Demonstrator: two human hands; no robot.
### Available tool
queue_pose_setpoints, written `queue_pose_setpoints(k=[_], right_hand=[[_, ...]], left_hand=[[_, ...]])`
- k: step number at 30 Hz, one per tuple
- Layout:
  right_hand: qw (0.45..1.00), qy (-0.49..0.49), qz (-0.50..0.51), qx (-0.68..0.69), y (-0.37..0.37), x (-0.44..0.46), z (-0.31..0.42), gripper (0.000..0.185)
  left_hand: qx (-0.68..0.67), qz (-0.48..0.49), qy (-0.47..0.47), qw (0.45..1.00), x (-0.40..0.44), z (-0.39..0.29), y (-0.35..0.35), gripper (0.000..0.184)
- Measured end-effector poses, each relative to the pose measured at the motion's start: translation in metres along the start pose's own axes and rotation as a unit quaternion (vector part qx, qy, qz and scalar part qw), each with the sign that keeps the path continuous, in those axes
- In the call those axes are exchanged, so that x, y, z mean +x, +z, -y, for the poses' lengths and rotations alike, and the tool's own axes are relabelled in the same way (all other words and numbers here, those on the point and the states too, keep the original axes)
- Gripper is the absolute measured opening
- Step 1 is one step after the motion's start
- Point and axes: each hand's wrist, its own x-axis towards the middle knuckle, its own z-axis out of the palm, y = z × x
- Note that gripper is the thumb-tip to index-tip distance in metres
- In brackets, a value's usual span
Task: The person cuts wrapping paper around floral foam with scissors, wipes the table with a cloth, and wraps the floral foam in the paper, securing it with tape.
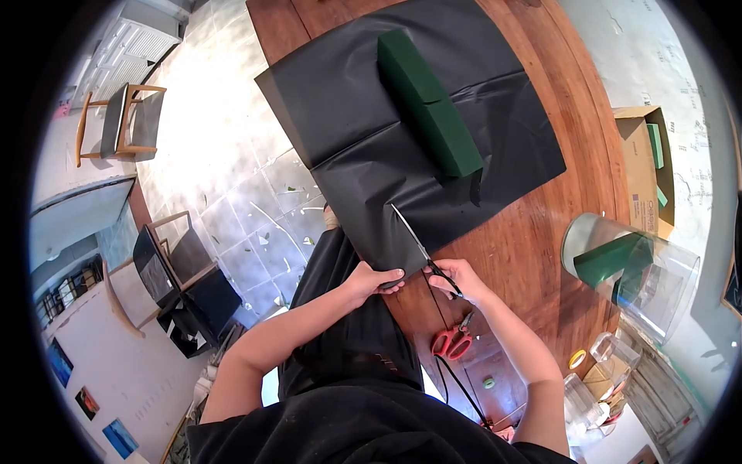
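A large black sheet of paper or plastic lies over the wooden table, its near corner drawn toward me. My left hand pinches that near edge between thumb and fingers. Black-handled scissors are in my right hand, their long blades pointing away from me and lying over the sheet beside its right edge. I cannot tell whether the blades are parted. On the sheet, farther off, rests a long dark green foam block, with a seam across its middle.
Red-handled pruning shears and a small green tape roll lie on the table to my right. A clear cylinder vase with green material stands near the right edge. Beyond is a cardboard box. Chairs and scraps are on the left floor.
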Motion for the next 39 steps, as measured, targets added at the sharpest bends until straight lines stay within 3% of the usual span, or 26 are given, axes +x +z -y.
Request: queue_pose_setpoints(k=[17,22,24,31,35,38,39], right_hand=[[0.999,-0.027,-0.023,0.001,0.01,0.011,0.03,0.04],[0.999,-0.017,-0.034,-0.016,0.018,0.042,0.062,0.038],[0.994,-0.104,-0.019,0.025,0.02,0.069,0.056,0.038],[0.994,-0.092,-0.038,-0.042,0.032,0.125,0.108,0.045],[0.989,-0.114,-0.055,-0.082,0.039,0.16,0.133,0.04],[0.988,-0.065,-0.065,-0.121,0.045,0.178,0.174,0.043],[0.984,-0.099,-0.086,-0.12,0.049,0.192,0.179,0.044]], left_hand=[[-0.017,0.035,0.009,0.999,-0.006,-0.002,0.006,0.024],[-0.03,0.043,0.018,0.998,-0.008,-0.002,0.008,0.026],[-0.032,0.04,0.014,0.999,-0.009,-0.004,0.009,0.026],[-0.023,0.047,0.012,0.999,-0.009,-0.005,0.007,0.027],[-0.031,0.061,0.019,0.997,-0.006,0.0,0.005,0.027],[-0.024,0.062,0.022,0.998,-0.01,-0.005,0.008,0.026],[-0.031,0.065,0.019,0.997,-0.009,-0.004,0.008,0.026]])
